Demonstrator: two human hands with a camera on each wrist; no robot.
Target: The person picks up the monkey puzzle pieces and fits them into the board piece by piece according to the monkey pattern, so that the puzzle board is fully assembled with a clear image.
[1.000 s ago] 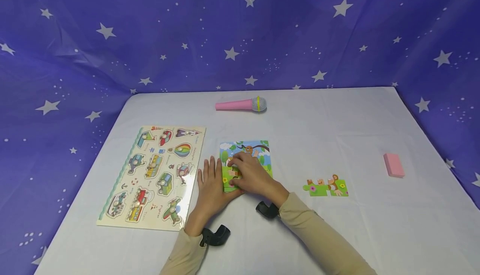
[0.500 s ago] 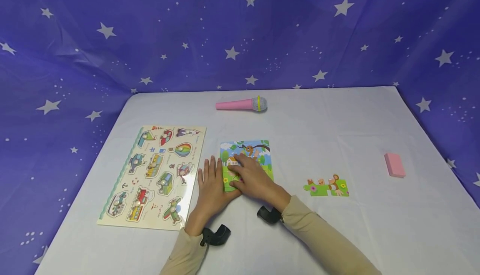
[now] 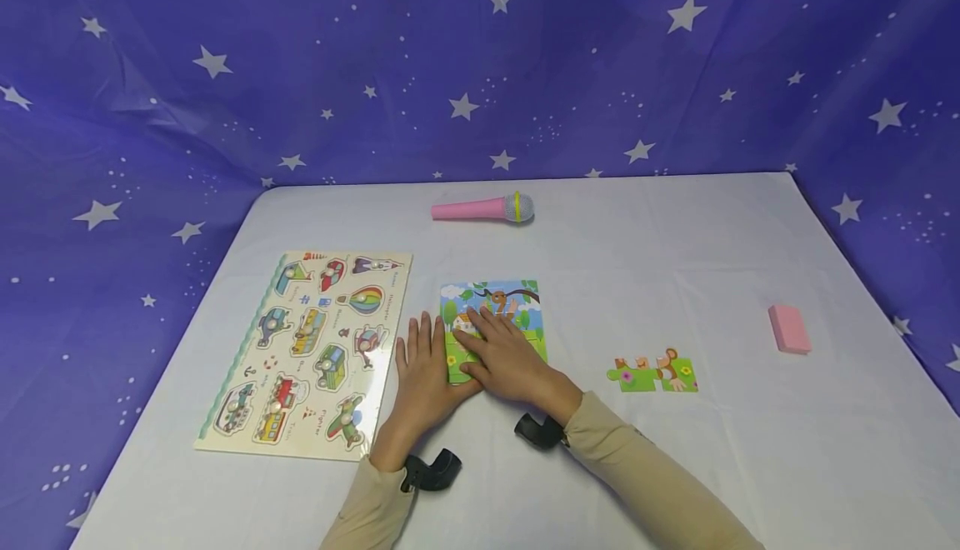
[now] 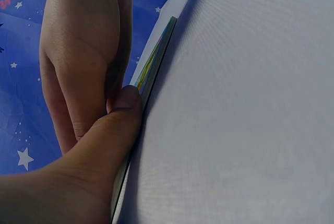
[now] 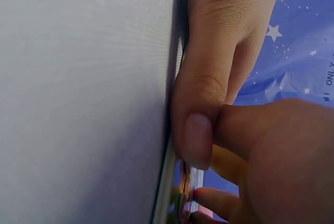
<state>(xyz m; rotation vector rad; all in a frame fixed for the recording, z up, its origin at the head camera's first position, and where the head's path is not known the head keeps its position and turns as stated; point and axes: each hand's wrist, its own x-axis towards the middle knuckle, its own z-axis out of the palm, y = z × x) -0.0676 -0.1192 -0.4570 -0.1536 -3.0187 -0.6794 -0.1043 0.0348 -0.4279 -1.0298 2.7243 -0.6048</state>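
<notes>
A jigsaw puzzle (image 3: 534, 317) lies in the middle of the table, showing sky, trees, a small house and a branch. My left hand (image 3: 427, 379) lies along its left side, fingers extended, with the thumb at its near edge. Spread over the lower part of the picture are the fingers of my right hand (image 3: 510, 362), which cover some pieces. In the left wrist view, my left thumb (image 4: 126, 104) touches the puzzle's edge (image 4: 159, 57). The thumbs meet in the right wrist view. To the right, two puzzle pieces (image 3: 636, 381) with green ground and part of a monkey lie together.
A wooden vehicle peg puzzle (image 3: 300, 367) lies just left of my left hand. Behind the jigsaw lies a pink toy microphone (image 3: 472, 210). A pink block (image 3: 789, 330) sits far right on the white-covered table (image 3: 600, 467). A starry blue cloth (image 3: 570, 58) hangs behind.
My right hand's fingers were bent over the puzzle's lower part; they have since flattened and spread on it. The house has come into view. My left hand stays in place.
</notes>
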